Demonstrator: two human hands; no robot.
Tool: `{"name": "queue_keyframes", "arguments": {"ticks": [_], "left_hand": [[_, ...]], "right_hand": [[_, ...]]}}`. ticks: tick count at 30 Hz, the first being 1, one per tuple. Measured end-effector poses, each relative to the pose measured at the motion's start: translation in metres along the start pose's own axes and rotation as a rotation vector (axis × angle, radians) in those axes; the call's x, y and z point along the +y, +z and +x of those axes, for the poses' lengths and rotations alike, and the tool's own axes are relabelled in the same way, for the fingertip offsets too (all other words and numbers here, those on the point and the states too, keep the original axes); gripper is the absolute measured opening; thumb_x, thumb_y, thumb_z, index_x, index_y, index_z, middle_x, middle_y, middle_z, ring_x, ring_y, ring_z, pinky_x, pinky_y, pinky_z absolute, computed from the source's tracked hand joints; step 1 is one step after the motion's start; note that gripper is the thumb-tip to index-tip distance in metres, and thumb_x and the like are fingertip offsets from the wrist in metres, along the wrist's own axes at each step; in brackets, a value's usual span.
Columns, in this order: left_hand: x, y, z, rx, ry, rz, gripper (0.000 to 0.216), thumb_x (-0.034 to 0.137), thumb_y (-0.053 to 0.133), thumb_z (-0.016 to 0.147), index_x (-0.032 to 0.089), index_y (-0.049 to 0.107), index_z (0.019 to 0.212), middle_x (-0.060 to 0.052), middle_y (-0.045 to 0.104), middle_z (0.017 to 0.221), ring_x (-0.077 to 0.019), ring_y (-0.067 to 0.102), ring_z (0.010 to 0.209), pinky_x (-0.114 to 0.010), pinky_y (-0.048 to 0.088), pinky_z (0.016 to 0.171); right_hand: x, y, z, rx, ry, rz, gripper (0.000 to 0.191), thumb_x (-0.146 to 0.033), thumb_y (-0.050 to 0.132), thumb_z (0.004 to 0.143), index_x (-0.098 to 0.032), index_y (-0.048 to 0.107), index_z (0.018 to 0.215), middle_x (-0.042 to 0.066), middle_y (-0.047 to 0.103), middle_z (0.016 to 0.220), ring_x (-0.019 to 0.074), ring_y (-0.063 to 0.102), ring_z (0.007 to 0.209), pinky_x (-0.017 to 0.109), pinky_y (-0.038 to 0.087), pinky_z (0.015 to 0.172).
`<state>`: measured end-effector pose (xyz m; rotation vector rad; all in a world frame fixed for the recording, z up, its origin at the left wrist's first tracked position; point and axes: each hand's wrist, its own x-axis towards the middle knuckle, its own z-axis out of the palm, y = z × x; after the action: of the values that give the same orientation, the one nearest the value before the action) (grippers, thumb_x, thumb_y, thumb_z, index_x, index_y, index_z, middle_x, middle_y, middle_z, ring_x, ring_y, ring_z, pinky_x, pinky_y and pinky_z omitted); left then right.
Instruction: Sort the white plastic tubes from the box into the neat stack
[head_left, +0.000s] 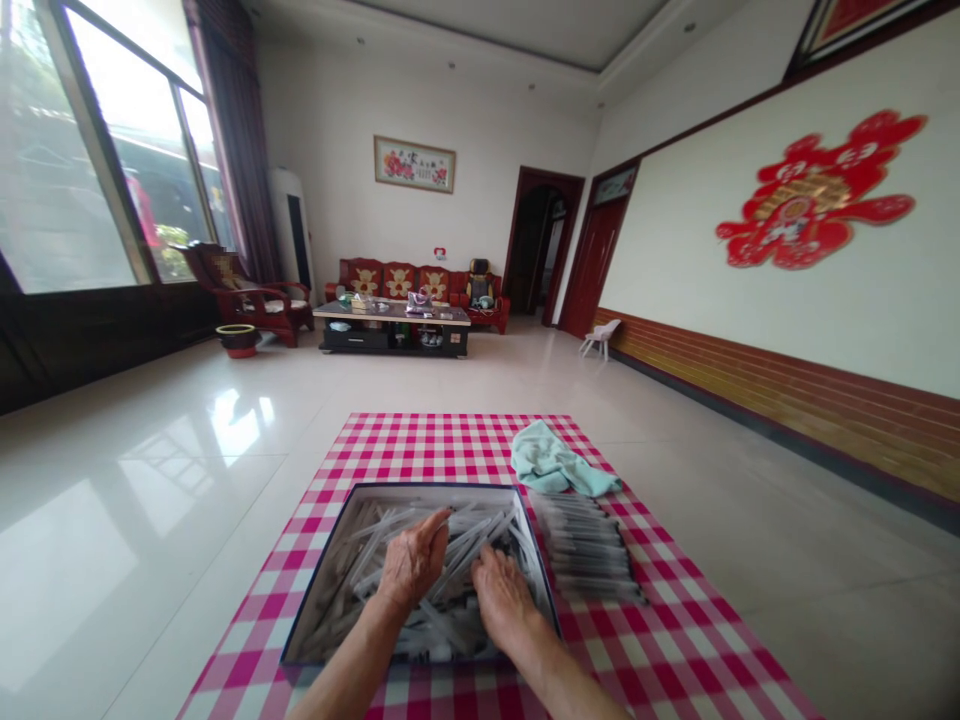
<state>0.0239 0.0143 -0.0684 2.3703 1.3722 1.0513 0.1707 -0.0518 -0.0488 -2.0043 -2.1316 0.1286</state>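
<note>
A shallow dark-rimmed box (330, 570) full of several clear plastic tubes (465, 530) lies on a pink-and-white checked cloth (660, 640). Both my hands are inside the box, on the tubes. My left hand (411, 562) lies palm down with fingers curled over a bunch of tubes. My right hand (504, 598) rests beside it, fingers bent down among the tubes, their tips hidden. A neat row of tubes (589, 550) lies on the cloth just right of the box.
A crumpled pale green cloth (555, 465) lies beyond the row. Glossy white floor tiles surround the checked cloth. A coffee table (392, 328), red sofa (405, 280) and armchair (251, 295) stand far back. Small white chair (602, 335) near the right wall.
</note>
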Motion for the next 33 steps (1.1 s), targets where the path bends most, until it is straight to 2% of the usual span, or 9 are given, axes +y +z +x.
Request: {"name": "queue_keyframes", "arguments": {"ticks": [3, 5, 7, 10, 13, 16, 19, 28, 33], "left_hand": [[-0.001, 0.000, -0.001, 0.031, -0.003, -0.005, 0.028, 0.026, 0.038, 0.093, 0.023, 0.059, 0.111, -0.006, 0.072, 0.096, -0.0185, 0.068, 0.085, -0.027, 0.049, 0.070], [-0.001, -0.001, -0.001, 0.047, -0.001, -0.008, 0.026, 0.026, 0.038, 0.093, 0.022, 0.059, 0.109, -0.006, 0.072, 0.095, -0.0180, 0.068, 0.086, -0.026, 0.049, 0.071], [0.000, -0.001, -0.001, 0.055, 0.009, -0.009, 0.025, 0.025, 0.037, 0.094, 0.022, 0.059, 0.105, -0.006, 0.071, 0.093, -0.0174, 0.067, 0.085, -0.026, 0.048, 0.071], [0.003, -0.003, -0.002, 0.057, 0.027, -0.004, 0.023, 0.024, 0.036, 0.094, 0.022, 0.059, 0.098, -0.005, 0.070, 0.087, -0.0163, 0.067, 0.080, -0.025, 0.048, 0.069], [0.005, -0.004, -0.003, 0.038, 0.060, -0.002, 0.021, 0.022, 0.037, 0.093, 0.021, 0.058, 0.094, -0.004, 0.068, 0.080, -0.0158, 0.066, 0.074, -0.025, 0.047, 0.066], [0.007, -0.004, -0.004, -0.007, 0.103, -0.005, 0.021, 0.021, 0.038, 0.092, 0.022, 0.058, 0.096, -0.004, 0.068, 0.080, -0.0154, 0.066, 0.073, -0.024, 0.047, 0.066], [0.009, -0.004, -0.005, -0.059, 0.126, -0.011, 0.023, 0.020, 0.038, 0.092, 0.023, 0.059, 0.099, -0.004, 0.067, 0.081, -0.0154, 0.066, 0.074, -0.024, 0.047, 0.067], [0.014, -0.006, -0.005, -0.112, 0.139, -0.020, 0.027, 0.022, 0.034, 0.092, 0.022, 0.061, 0.098, -0.006, 0.064, 0.076, -0.0168, 0.064, 0.072, -0.027, 0.047, 0.065], [0.014, -0.008, -0.006, -0.125, 0.143, -0.032, 0.027, 0.022, 0.034, 0.093, 0.023, 0.061, 0.098, -0.005, 0.064, 0.078, -0.0170, 0.064, 0.072, -0.027, 0.047, 0.065]], "right_hand": [[0.002, -0.010, -0.002, 0.051, -0.019, -0.003, 0.037, 0.006, 0.040, 0.074, -0.011, 0.067, 0.092, 0.017, 0.065, 0.103, 0.0276, 0.060, 0.098, 0.038, 0.044, 0.085], [0.004, -0.019, 0.000, 0.095, -0.036, 0.009, 0.035, 0.004, 0.039, 0.077, -0.014, 0.065, 0.092, 0.014, 0.065, 0.099, 0.0243, 0.061, 0.094, 0.035, 0.045, 0.084], [0.006, -0.025, 0.006, 0.220, -0.056, 0.130, 0.029, -0.003, 0.037, 0.083, -0.016, 0.061, 0.091, 0.010, 0.065, 0.094, 0.0213, 0.061, 0.091, 0.033, 0.045, 0.082], [0.008, -0.021, 0.018, 0.547, -0.020, 0.582, 0.020, -0.018, 0.039, 0.088, -0.018, 0.056, 0.100, 0.009, 0.064, 0.094, 0.0198, 0.062, 0.088, 0.032, 0.049, 0.081], [0.008, -0.009, 0.028, 0.744, 0.132, 1.053, 0.038, -0.032, 0.046, 0.087, -0.016, 0.044, 0.121, 0.009, 0.063, 0.093, 0.0202, 0.065, 0.082, 0.033, 0.053, 0.075], [0.009, 0.002, 0.032, 0.780, 0.279, 1.307, 0.056, -0.040, 0.052, 0.083, -0.018, 0.035, 0.131, 0.008, 0.062, 0.094, 0.0210, 0.067, 0.080, 0.033, 0.056, 0.071], [0.011, 0.005, 0.033, 0.805, 0.332, 1.409, 0.061, -0.042, 0.056, 0.080, -0.020, 0.033, 0.132, 0.008, 0.061, 0.097, 0.0214, 0.068, 0.083, 0.034, 0.056, 0.073], [0.009, 0.007, 0.034, 0.772, 0.305, 1.438, 0.055, -0.045, 0.059, 0.079, -0.019, 0.037, 0.123, 0.006, 0.062, 0.091, 0.0220, 0.068, 0.081, 0.033, 0.057, 0.069], [0.005, 0.002, 0.028, 0.688, 0.285, 1.454, 0.053, -0.044, 0.058, 0.079, -0.018, 0.040, 0.121, 0.007, 0.066, 0.087, 0.0240, 0.068, 0.082, 0.034, 0.056, 0.068]]}}
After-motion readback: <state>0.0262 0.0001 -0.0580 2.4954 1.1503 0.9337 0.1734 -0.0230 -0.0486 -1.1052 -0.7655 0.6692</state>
